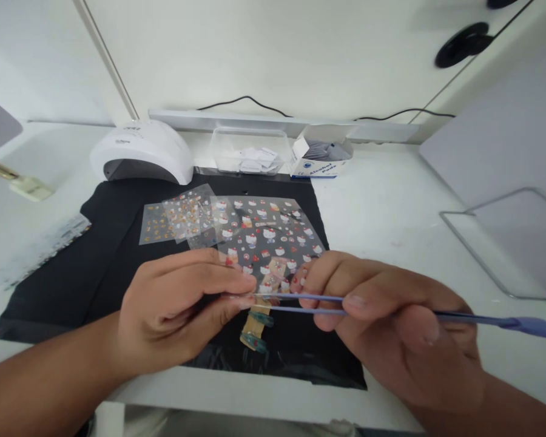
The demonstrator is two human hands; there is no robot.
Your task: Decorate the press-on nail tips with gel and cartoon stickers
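Note:
My left hand point(182, 309) pinches the near edge of a clear sticker sheet point(279, 221) printed with white cat figures with red bows. In my right hand point(391, 321) is a pair of blue-purple tweezers point(464, 318), pointing left. Their slim tips reach my left thumb and forefinger; whether they grip anything is too small to tell. My right fingertips are beside or against the sheet's right edge. Below the tweezers, a tan strip point(255, 326) carries glossy green nail tips point(253, 342). Pinkish pieces show through the sheet above it.
Smaller sticker sheets point(155, 223) overlap on a black mat point(113, 255). Behind stand a white nail lamp point(150, 145), a clear tray point(218, 155) with white packets and an alcohol pads box point(321, 169). A wire stand point(477, 261) is at right, a pale brush point(31, 187) at left.

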